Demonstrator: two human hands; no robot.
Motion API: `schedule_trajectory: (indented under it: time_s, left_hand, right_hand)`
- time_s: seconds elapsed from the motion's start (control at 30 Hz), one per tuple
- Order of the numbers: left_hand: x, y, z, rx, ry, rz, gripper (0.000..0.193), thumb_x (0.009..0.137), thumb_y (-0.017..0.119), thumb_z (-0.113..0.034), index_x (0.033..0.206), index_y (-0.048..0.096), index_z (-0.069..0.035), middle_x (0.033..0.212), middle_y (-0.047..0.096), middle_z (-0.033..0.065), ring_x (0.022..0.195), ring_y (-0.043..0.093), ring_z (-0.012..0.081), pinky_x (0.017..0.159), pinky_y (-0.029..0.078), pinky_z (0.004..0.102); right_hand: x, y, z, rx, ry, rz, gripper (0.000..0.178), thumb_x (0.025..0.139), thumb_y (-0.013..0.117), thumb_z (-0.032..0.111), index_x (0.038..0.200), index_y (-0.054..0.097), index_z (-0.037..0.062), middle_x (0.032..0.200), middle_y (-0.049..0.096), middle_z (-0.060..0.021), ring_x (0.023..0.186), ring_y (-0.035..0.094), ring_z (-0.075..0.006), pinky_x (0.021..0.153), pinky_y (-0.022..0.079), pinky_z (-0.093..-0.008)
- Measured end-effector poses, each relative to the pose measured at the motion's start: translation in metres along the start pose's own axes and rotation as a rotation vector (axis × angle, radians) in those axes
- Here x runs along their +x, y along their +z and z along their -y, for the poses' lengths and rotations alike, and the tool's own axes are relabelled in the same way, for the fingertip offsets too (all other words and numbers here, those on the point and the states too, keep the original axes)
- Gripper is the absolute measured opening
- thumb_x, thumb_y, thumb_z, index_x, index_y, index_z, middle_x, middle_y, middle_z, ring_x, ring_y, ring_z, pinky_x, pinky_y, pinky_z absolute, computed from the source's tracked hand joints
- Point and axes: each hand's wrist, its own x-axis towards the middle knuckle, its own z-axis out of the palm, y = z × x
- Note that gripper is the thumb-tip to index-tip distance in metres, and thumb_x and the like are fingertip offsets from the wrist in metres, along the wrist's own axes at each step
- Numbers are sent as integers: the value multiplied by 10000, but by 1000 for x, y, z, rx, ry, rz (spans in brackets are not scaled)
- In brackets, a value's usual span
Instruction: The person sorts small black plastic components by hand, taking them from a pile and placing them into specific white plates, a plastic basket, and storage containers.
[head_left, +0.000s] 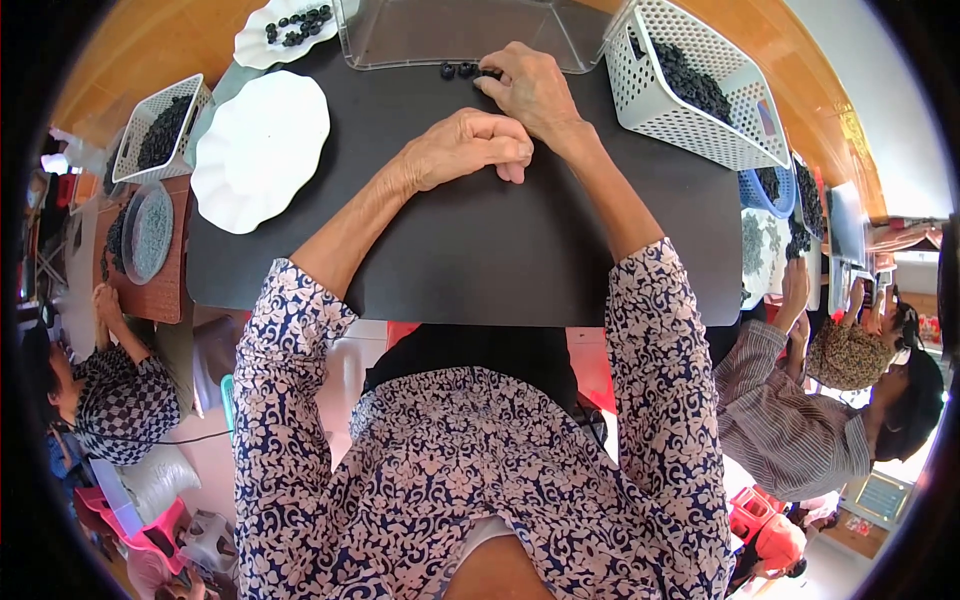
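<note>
A short row of small round black pieces (457, 70) lies on the dark tabletop (470, 250), beside the near edge of a clear plastic tray (460, 30). At the row's right end, my right hand (530, 92) is closed, its fingertips pinched at one of these pieces. Just nearer to me and to the left, my left hand (470, 150) is curled up over the table. Whatever its fingers may hold is hidden. More black pieces (297, 30) sit on a white scalloped plate (260, 48) at the far left.
A larger white scalloped plate (262, 150) is at the left. White perforated baskets of black pieces stand at far right (640, 85) and far left (185, 150). A blue basket (768, 195) is beyond the right edge. Other people sit at both sides.
</note>
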Motion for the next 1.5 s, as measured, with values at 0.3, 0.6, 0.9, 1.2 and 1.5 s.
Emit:
schedule_trajectory:
  time_s: [0.3,0.6,0.9,1.2,1.5]
  left_hand:
    - [-3,-13,14,-264,47,-436,212,955,535,-194,905,608,-1,843,628,69,766,597,143,763,502,280]
    - [-3,-5,4,7,-5,-505,255,912,586,-244,944,682,-9,805,638,33,766,585,113,756,462,248]
    - [0,-2,17,-285,67,-538,240,916,588,-217,962,671,2,850,630,25,775,572,113,767,468,257]
    - [-3,-5,20,-250,63,-463,298,957,514,-254,938,660,6,846,634,32,779,586,118,765,472,256]
    - [-11,-1,1,29,-16,-360,358,977,467,-288,933,641,23,853,633,54,798,585,132,790,474,273]
  right_hand:
    - [-31,-24,18,153,99,-107,198,731,694,89,916,669,23,881,612,-129,707,644,-251,695,526,-371]
    - [-51,-25,44,249,-53,-248,276,701,707,9,965,635,47,945,588,-79,888,606,-265,741,527,-356]
    - [-53,-19,50,236,67,-316,310,718,716,66,1014,625,56,921,590,-71,844,600,-256,729,496,-353]
    - [-54,-11,46,96,-74,-332,252,728,702,67,966,624,45,868,593,-65,802,586,-249,714,457,-363]
    - [-59,-18,40,50,-188,-251,198,759,657,46,951,615,21,851,592,-78,774,575,-244,698,437,-346]
